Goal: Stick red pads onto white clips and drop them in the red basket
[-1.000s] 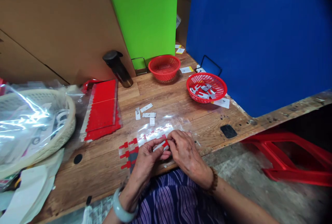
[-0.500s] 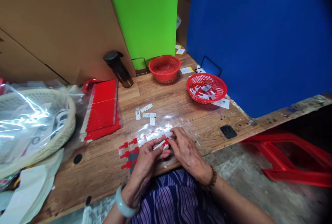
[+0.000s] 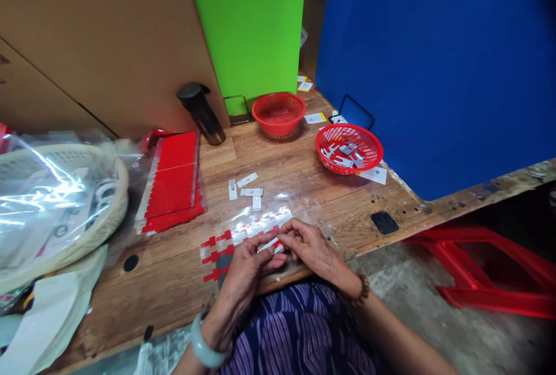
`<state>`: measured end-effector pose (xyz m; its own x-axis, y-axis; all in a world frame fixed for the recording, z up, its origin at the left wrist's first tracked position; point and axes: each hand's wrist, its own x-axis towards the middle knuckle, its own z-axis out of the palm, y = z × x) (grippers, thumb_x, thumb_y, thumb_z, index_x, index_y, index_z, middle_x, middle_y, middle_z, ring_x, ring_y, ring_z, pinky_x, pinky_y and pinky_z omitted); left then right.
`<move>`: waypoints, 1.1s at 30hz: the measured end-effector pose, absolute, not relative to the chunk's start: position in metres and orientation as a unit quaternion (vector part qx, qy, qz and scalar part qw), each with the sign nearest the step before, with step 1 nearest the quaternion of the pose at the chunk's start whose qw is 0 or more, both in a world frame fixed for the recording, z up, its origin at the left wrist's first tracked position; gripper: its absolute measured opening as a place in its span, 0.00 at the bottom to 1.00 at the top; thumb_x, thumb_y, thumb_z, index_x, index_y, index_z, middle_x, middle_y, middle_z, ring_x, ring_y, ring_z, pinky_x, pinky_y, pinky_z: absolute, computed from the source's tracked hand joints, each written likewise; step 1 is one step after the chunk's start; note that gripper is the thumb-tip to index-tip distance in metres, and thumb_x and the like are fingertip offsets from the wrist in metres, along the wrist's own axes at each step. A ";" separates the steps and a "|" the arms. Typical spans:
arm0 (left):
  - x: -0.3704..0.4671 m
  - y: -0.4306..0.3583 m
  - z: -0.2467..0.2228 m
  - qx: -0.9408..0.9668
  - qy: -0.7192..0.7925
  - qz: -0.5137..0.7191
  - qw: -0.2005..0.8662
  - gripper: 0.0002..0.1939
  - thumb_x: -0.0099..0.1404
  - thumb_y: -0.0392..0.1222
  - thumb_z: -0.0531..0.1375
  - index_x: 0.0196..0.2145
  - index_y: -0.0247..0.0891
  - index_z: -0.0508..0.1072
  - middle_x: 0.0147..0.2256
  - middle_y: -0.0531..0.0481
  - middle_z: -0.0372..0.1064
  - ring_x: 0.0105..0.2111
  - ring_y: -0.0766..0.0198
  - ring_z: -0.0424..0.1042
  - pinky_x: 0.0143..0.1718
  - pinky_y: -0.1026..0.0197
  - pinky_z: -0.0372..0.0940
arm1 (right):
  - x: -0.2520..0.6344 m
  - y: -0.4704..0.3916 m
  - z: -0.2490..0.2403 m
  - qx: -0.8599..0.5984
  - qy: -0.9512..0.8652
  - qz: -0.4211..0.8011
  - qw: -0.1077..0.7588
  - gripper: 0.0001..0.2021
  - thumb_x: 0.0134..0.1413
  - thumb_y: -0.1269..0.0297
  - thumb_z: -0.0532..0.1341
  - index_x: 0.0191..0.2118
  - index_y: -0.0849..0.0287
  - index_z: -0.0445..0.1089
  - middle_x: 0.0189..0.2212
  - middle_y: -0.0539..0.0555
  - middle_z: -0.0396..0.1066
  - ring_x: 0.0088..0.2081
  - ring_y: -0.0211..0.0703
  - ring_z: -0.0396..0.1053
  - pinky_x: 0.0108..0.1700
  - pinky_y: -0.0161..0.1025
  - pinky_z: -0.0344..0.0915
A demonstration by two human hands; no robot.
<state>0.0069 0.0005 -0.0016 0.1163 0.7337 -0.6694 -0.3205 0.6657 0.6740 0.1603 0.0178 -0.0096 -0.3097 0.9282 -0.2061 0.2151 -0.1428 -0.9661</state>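
Note:
My left hand (image 3: 249, 258) is closed around a small white rectangular piece (image 3: 270, 245) near the table's front edge. At that piece's right end, the thumb and fingertips of my right hand (image 3: 309, 247) pinch a small red sticker (image 3: 278, 244), which lies against the white surface. Beneath and beyond my hands is a clear sheet (image 3: 238, 229) bearing rows of red T-shaped stickers (image 3: 210, 256), partly covered by my left hand. Several loose white pieces (image 3: 251, 192) lie just past the sheet, some overlapping.
A red basket (image 3: 374, 161) with white and red pieces stands at right, another red basket (image 3: 278, 110) behind. Red sheets (image 3: 174, 178), a dark bottle (image 3: 204, 114) and a plastic-covered cream basket (image 3: 119, 201) are at left. A red stool (image 3: 456, 253) stands beyond the table edge.
My right fingertips have lowered onto the white piece, and the red sticker now looks flatter against it. The whole view has shifted slightly.

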 end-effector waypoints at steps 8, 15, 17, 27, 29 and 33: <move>0.008 -0.001 -0.003 0.225 0.569 0.374 0.697 0.19 0.48 0.38 0.68 0.38 0.29 0.71 0.21 0.47 0.74 0.19 0.67 0.73 0.24 0.69 0.68 | 0.155 0.018 -0.017 -0.493 -0.547 0.586 0.338 0.08 0.56 0.63 0.55 0.31 0.61 0.67 0.21 0.45 0.62 0.19 0.30 0.57 0.22 0.29 0.54; 0.005 0.001 -0.003 0.248 0.557 0.389 0.690 0.18 0.47 0.40 0.69 0.34 0.30 0.70 0.21 0.49 0.73 0.18 0.69 0.70 0.22 0.69 0.65 | 0.156 0.018 -0.018 -0.465 -0.521 0.630 0.342 0.15 0.60 0.55 0.50 0.30 0.61 0.65 0.19 0.45 0.62 0.19 0.31 0.60 0.24 0.30 0.56; 0.004 0.002 -0.005 0.255 0.558 0.388 0.688 0.18 0.47 0.40 0.68 0.34 0.30 0.70 0.20 0.49 0.73 0.17 0.70 0.70 0.22 0.70 0.65 | 0.156 0.018 -0.015 -0.453 -0.519 0.646 0.331 0.14 0.58 0.55 0.54 0.32 0.61 0.65 0.20 0.45 0.62 0.20 0.31 0.60 0.25 0.30 0.57; 0.004 0.002 -0.014 0.258 0.544 0.393 0.695 0.18 0.50 0.43 0.67 0.35 0.31 0.68 0.21 0.49 0.73 0.19 0.69 0.71 0.23 0.69 0.65 | 0.163 0.028 -0.021 -0.431 -0.476 0.688 0.338 0.11 0.48 0.59 0.64 0.28 0.61 0.65 0.15 0.43 0.64 0.15 0.29 0.57 0.21 0.30 0.54; 0.003 0.004 -0.015 0.236 0.535 0.414 0.698 0.19 0.50 0.44 0.67 0.36 0.31 0.68 0.25 0.47 0.74 0.23 0.67 0.73 0.27 0.67 0.67 | 0.172 0.038 -0.022 -0.435 -0.413 0.696 0.395 0.10 0.47 0.60 0.65 0.27 0.61 0.66 0.17 0.45 0.66 0.15 0.28 0.58 0.21 0.29 0.55; -0.002 0.004 -0.020 0.202 0.525 0.450 0.693 0.21 0.50 0.43 0.68 0.39 0.33 0.67 0.32 0.45 0.75 0.31 0.65 0.75 0.36 0.65 0.68 | 0.194 0.066 -0.014 -0.392 -0.233 0.649 0.609 0.09 0.42 0.65 0.68 0.28 0.59 0.67 0.22 0.44 0.69 0.21 0.29 0.64 0.26 0.27 0.63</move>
